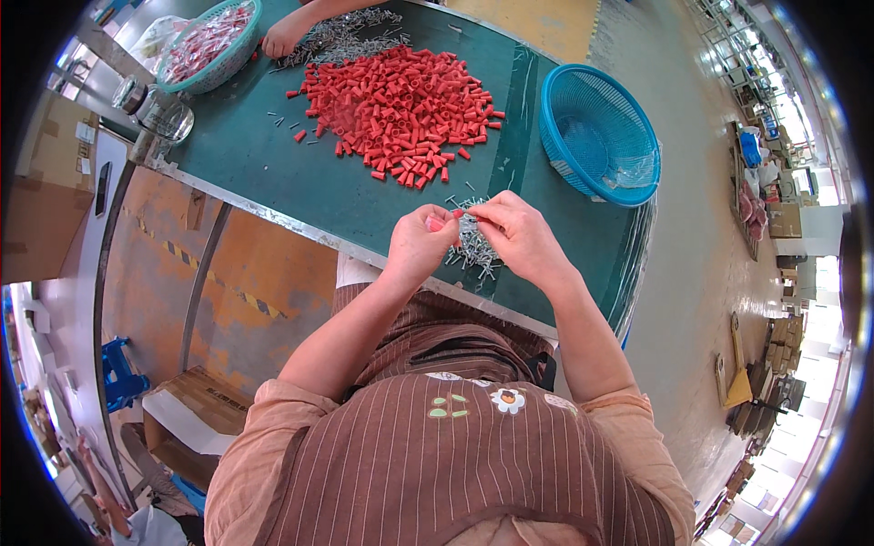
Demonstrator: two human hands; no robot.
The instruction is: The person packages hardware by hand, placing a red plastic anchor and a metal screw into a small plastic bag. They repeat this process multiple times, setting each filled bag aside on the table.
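My hands meet over a small pile of silver screws or nails (473, 253) near the table's front edge. My left hand (419, 244) is closed on small red plastic sleeves (436, 222), one of them showing between its fingers. With thumb and finger pinched together, my right hand (523, 238) touches the left fingertips. What the right fingers pinch is too small and covered to make out. Beyond my hands lies a big heap of red plastic sleeves (401, 109), short and hollow, on the green tabletop (264, 177).
An open blue plastic basket (547, 118) stands at the table's right. At the far left are a pale green basket (238, 55) of red packets and a glass jar (168, 118). Another person's hand (284, 36) is beside a second metal pile (350, 38). A cardboard box (205, 414) sits lower left.
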